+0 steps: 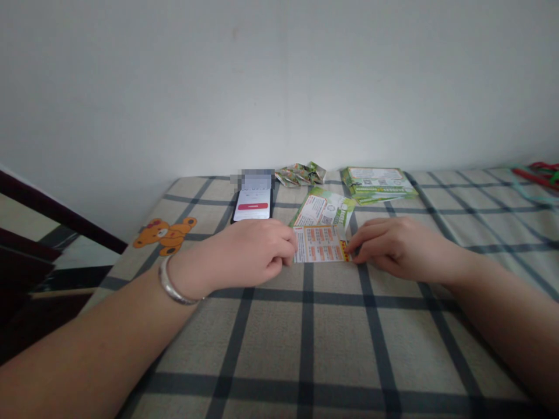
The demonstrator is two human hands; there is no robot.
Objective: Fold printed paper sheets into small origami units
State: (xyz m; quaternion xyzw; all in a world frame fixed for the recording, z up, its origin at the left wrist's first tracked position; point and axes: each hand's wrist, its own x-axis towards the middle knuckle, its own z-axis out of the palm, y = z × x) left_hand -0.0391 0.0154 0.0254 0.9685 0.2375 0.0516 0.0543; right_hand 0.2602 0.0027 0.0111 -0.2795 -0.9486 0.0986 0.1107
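A printed leaflet [322, 227] lies on the checked cloth, its near edge folded up so a white and orange side shows. My left hand [244, 251], with a silver bangle on its wrist, pinches the folded flap's left corner. My right hand [395, 245] pinches the flap's right corner, fingers pressed together. Both hands rest on the cloth on either side of the fold.
A stack of green leaflets [378, 183] sits at the back right, with several folded paper pieces [301, 174] to its left. A phone [253, 201] with a lit screen lies behind my left hand. Red and green items [541, 174] lie far right. The checked cloth [305, 337] ends at a wall.
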